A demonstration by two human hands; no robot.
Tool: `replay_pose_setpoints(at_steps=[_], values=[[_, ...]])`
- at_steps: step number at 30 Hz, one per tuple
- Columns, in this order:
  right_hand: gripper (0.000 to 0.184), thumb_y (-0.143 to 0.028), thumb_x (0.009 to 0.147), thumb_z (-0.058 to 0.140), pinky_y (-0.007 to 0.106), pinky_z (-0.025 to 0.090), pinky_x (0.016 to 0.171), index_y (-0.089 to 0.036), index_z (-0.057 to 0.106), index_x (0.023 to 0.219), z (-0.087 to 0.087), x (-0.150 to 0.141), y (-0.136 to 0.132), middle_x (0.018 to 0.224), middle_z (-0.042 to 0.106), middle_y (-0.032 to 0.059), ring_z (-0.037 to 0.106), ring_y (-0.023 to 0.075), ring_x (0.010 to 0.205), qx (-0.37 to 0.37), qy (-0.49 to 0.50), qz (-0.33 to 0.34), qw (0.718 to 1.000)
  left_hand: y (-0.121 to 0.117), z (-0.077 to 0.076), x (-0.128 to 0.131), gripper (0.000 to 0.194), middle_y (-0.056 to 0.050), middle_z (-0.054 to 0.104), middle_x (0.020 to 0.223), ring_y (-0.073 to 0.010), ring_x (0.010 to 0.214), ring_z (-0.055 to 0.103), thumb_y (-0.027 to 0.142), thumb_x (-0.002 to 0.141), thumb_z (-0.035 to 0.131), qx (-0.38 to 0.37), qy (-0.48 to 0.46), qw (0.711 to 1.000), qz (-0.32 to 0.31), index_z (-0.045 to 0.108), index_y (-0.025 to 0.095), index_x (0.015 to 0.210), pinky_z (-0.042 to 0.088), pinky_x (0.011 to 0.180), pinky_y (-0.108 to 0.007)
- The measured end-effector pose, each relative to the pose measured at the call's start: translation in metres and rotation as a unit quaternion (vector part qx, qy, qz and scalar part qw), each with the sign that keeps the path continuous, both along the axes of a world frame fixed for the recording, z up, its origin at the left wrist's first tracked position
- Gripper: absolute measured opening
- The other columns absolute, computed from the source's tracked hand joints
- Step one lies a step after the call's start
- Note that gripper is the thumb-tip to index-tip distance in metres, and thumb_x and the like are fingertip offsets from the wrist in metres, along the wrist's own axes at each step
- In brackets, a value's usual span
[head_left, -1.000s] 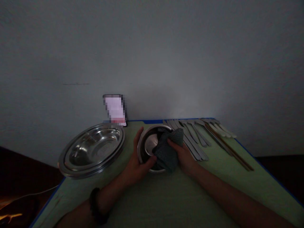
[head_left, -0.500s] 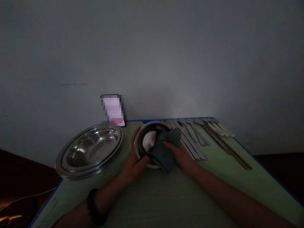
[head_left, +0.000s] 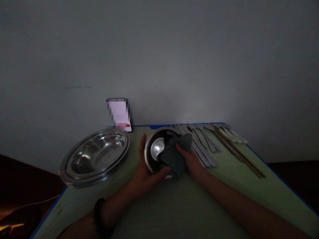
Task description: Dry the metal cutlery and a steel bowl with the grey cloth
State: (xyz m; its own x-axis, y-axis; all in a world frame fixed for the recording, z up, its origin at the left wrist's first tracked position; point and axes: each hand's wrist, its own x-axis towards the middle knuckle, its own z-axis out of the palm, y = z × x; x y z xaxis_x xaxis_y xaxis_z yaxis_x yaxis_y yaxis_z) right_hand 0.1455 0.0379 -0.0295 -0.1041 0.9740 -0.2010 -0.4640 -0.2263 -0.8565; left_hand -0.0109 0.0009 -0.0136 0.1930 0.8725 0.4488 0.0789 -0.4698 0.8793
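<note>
A small shiny metal bowl (head_left: 157, 148) is tilted up with its inside facing me, above the middle of the table. My left hand (head_left: 146, 172) grips it at the left and lower rim, the thumb lying across the near edge. In my right hand (head_left: 191, 162) is a dark grey-green cloth (head_left: 174, 156), pressed over the bowl's right side and rim. The cloth covers much of the bowl's inside, and the fingers of my right hand are largely hidden behind it.
Nested large metal basins (head_left: 97, 156) stand on the green table (head_left: 159, 212) at left. A phone (head_left: 120, 113) leans against the wall. To the right lie several forks and spoons (head_left: 203, 152), wooden chopsticks (head_left: 240, 154) and white-handled cutlery (head_left: 231, 134).
The bowl has shifted slightly right and turned in my left hand, whose thumb now reaches further right along the rim. My right hand and the cloth have moved a little to the right.
</note>
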Motion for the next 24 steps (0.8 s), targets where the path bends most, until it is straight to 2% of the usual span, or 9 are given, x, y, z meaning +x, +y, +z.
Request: replay_pose_setpoints(at_steps=[4,8,10,13,17,24], values=[[0.037,-0.047,0.066,0.069,0.039,0.046,0.087,-0.021,0.066,0.094,0.001,0.000,0.000,0.091,0.071,0.0033,0.065,0.0230,0.090,-0.004,-0.010,0.005,1.000,-0.002,-0.001,0.004,0.110,-0.012,0.032,0.147,-0.0279,0.132,0.033,0.027,0.072,0.071,0.010,0.018,1.000,0.006,-0.015,0.033,0.141,0.031,0.105,-0.049],[0.033,-0.044,0.065,0.070,0.037,0.045,0.087,-0.022,0.066,0.090,0.001,0.001,-0.001,0.094,0.070,0.0028,0.063,0.0224,0.093,0.019,-0.048,0.010,0.999,0.001,-0.002,-0.002,0.091,-0.009,0.036,0.145,-0.0268,0.130,0.037,0.024,0.078,0.062,0.007,0.012,0.999,0.032,-0.001,0.030,0.144,0.030,0.107,-0.047],[0.030,-0.040,0.064,0.071,0.036,0.045,0.085,-0.022,0.066,0.087,0.002,0.001,-0.002,0.093,0.070,0.0021,0.062,0.0221,0.092,0.042,-0.081,0.010,0.996,0.004,-0.002,-0.006,0.085,-0.007,0.036,0.145,-0.0272,0.130,0.036,0.023,0.078,0.061,-0.002,-0.008,1.000,0.024,0.008,0.029,0.144,0.028,0.108,-0.046],[0.027,-0.037,0.063,0.071,0.034,0.046,0.082,-0.023,0.066,0.085,0.006,0.002,-0.002,0.090,0.070,0.0010,0.062,0.0214,0.089,0.057,-0.120,0.004,0.991,0.008,0.000,-0.013,0.081,-0.005,0.039,0.143,-0.0281,0.130,0.035,0.022,0.075,0.060,-0.013,-0.046,0.999,-0.005,0.016,0.028,0.143,0.026,0.109,-0.046],[0.029,-0.035,0.061,0.072,0.034,0.046,0.078,-0.021,0.065,0.085,0.007,0.003,-0.002,0.086,0.069,0.0013,0.062,0.0205,0.083,0.047,-0.125,0.010,0.991,0.012,0.002,-0.020,0.079,-0.005,0.036,0.145,-0.0293,0.132,0.032,0.018,0.074,0.060,-0.045,-0.066,0.996,-0.045,0.022,0.026,0.142,0.022,0.110,-0.045],[0.026,-0.030,0.058,0.072,0.033,0.047,0.071,-0.019,0.066,0.080,0.009,0.009,-0.005,0.075,0.067,0.0005,0.062,0.0195,0.072,0.039,-0.112,0.054,0.992,0.012,0.010,-0.028,0.073,-0.006,0.038,0.143,-0.0327,0.130,0.033,0.030,0.076,0.065,-0.107,-0.070,0.971,-0.202,0.029,0.027,0.140,0.028,0.107,-0.043]])
